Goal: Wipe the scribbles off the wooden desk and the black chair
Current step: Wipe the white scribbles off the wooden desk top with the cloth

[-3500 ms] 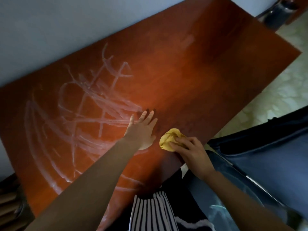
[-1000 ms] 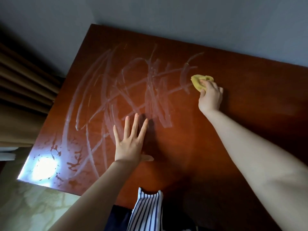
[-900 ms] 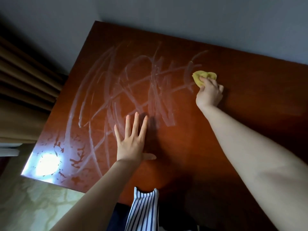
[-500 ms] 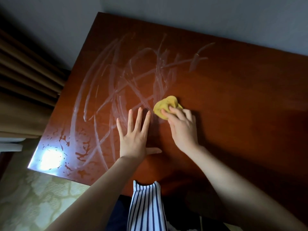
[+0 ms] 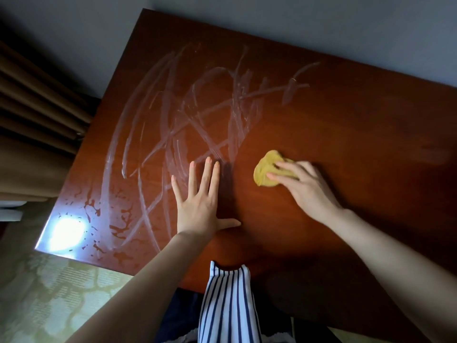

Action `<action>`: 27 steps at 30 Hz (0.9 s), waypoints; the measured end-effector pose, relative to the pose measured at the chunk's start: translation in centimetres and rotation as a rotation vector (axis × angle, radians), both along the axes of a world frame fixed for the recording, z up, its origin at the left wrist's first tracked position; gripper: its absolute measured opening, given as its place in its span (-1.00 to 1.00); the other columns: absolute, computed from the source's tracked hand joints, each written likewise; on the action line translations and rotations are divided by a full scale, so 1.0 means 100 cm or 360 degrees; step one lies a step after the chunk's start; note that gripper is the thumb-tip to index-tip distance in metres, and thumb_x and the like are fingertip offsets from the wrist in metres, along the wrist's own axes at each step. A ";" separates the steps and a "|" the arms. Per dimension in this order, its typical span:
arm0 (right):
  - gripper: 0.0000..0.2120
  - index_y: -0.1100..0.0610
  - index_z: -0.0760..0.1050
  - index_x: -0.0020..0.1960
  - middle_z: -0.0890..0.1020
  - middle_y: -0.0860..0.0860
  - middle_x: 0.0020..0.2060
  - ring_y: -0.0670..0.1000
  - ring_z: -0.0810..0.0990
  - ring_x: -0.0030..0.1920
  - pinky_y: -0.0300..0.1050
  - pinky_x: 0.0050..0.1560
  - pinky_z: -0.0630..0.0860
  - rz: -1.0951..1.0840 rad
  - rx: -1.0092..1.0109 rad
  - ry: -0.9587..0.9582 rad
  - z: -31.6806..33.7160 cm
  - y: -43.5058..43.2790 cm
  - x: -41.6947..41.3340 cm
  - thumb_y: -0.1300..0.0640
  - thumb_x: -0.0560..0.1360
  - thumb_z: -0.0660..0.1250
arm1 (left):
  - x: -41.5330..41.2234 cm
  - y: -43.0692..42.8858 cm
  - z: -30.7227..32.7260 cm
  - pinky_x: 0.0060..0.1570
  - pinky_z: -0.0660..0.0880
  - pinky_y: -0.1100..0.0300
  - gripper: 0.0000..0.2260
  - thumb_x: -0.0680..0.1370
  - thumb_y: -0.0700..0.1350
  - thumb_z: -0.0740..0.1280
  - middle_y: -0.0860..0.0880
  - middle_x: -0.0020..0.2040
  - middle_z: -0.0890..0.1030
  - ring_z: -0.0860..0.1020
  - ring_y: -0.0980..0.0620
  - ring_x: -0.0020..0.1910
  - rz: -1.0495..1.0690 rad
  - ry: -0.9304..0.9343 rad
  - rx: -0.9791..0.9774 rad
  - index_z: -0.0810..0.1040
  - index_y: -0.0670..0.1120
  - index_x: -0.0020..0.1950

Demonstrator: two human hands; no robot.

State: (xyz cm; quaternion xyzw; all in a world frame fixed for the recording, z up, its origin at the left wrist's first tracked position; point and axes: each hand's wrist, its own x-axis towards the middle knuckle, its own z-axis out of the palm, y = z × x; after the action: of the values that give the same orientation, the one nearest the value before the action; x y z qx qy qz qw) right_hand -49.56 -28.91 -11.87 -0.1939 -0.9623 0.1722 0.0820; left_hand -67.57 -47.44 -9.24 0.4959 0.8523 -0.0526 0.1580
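A reddish wooden desk fills the view. White scribbles cover its left and middle part. My left hand lies flat on the desk with fingers spread, at the lower edge of the scribbles. To its right, my right hand presses a bunched yellow cloth onto the desk, fingers curled over it. The cloth sits just right of the marks. The black chair is out of view.
Brown curtains hang at the left. A grey wall runs behind the desk. Pale patterned floor shows at the lower left. A bright light reflection glares on the desk's near left corner. Striped clothing hangs below.
My right hand swept the cloth from the far end of the scribbles down toward me, then slightly right. Marks along that path have thinned. My left hand stayed flat in place.
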 end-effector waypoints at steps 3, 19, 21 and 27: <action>-0.61 0.00 0.55 0.26 0.51 0.06 0.27 0.17 0.43 0.15 0.13 0.12 0.48 -0.0287 -0.0088 -0.0047 0.006 0.019 -0.030 0.32 0.50 0.33 | -0.001 0.001 0.001 0.28 -0.37 -0.29 0.18 0.25 0.51 0.23 -0.04 0.52 -0.35 -0.39 -0.16 0.46 -0.0002 -0.0014 0.0021 -0.44 -0.05 0.47; -0.45 -0.13 0.33 0.42 0.33 -0.09 0.42 0.13 0.30 0.25 -0.02 0.10 0.30 -0.0712 -0.0092 -0.0197 0.012 -0.001 -0.159 0.36 0.56 0.12 | -0.007 -0.023 -0.003 0.32 -0.11 -0.32 -0.01 0.32 0.38 0.26 -0.13 0.56 0.03 -0.08 -0.17 0.52 0.0152 -0.0111 0.0191 -0.08 -0.10 0.55; -0.43 -0.10 0.33 0.43 0.34 -0.06 0.42 0.15 0.31 0.27 0.00 0.14 0.30 -0.0490 -0.0049 -0.0193 0.012 -0.011 -0.151 0.39 0.55 0.10 | -0.007 -0.021 0.001 0.34 -0.21 -0.27 -0.09 0.40 0.34 0.20 -0.10 0.56 -0.06 -0.18 -0.14 0.51 0.0232 -0.0167 0.0224 -0.15 -0.07 0.55; -0.48 -0.01 0.51 0.30 0.51 0.05 0.30 0.24 0.45 0.22 0.09 0.11 0.42 0.0034 -0.0022 -0.0114 0.006 -0.042 -0.101 0.40 0.45 0.20 | -0.016 -0.001 0.013 0.36 -0.46 -0.03 -0.28 0.46 -0.01 0.06 -0.01 0.52 -0.31 -0.42 0.02 0.45 0.0415 -0.0373 0.0448 -0.22 -0.06 0.55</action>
State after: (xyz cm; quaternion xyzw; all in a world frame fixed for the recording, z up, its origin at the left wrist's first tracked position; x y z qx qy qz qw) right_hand -59.68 -33.06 -11.29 -0.1902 -0.9654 0.1728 0.0445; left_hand -69.12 -47.52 -7.92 0.4013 0.8840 0.1457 0.1906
